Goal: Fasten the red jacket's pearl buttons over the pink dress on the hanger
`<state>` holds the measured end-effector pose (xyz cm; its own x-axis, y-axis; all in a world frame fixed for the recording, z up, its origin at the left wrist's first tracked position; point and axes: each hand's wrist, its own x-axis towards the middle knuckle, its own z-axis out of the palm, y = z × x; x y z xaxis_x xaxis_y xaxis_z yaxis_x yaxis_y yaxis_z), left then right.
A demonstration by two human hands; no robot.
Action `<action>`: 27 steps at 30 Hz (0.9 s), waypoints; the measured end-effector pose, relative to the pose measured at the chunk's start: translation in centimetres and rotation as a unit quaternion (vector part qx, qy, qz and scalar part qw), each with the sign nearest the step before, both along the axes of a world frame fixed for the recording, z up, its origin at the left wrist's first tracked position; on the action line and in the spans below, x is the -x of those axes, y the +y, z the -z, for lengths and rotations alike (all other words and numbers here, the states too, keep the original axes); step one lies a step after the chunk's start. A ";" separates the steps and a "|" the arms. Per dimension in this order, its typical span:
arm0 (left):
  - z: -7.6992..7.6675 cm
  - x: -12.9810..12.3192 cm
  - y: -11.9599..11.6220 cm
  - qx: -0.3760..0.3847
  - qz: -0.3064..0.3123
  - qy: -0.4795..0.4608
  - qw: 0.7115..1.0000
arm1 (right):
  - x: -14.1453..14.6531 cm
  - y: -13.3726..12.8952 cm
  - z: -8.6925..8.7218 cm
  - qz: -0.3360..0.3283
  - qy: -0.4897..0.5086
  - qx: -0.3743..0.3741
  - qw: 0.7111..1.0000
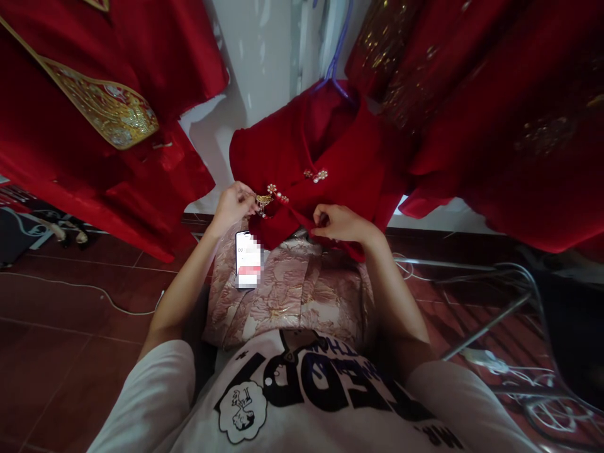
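Observation:
In front of me a red jacket hangs on a purple hanger. Its lower part reaches my lap. Flower-shaped pearl and gold fasteners sit on its front. At the jacket's left edge, my left hand is closed, fingertips pinching a gold ornament with small dangling beads. My right hand is closed with bent fingers on the jacket's lower front edge; its fingertips are partly hidden. A lit phone lies on the pinkish brocade cloth over my lap, below my left hand.
Red garments with gold embroidery hang at the left, and more sequined red garments hang at the right. A metal-framed chair stands on the right. White cable runs across the tiled floor. Heeled shoes stand at far left.

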<state>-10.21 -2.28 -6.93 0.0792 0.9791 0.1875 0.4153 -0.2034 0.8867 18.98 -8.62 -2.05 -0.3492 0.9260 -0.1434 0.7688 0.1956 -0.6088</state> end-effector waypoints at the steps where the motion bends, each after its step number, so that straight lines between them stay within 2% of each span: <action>1: 0.5 -0.1 0.2 0.018 0.033 -0.026 0.999 | -0.1 -0.1 -0.1 0.001 0.023 0.030 0.999; 4: 1.5 0.0 0.6 0.000 0.131 0.009 0.991 | -0.6 -0.1 -0.1 -0.005 0.095 0.106 0.990; 9: 1.7 0.7 0.6 -0.015 0.228 0.153 0.961 | -1.0 0.5 0.8 -0.044 0.160 0.121 0.979; 14: 0.7 0.5 0.0 -0.013 0.219 0.190 0.957 | -0.6 0.8 1.2 -0.036 0.174 0.116 0.977; 18: 0.0 0.5 -0.4 0.009 0.258 0.238 0.936 | -0.6 1.1 1.2 -0.068 0.120 0.084 0.987; 23: 0.3 0.2 -0.4 0.051 0.303 0.199 0.931 | -0.9 1.5 2.1 -0.133 0.088 0.026 0.987; 27: 1.0 -0.4 -0.3 0.077 0.288 0.165 0.940 | -0.2 1.8 3.4 -0.178 0.135 0.007 0.975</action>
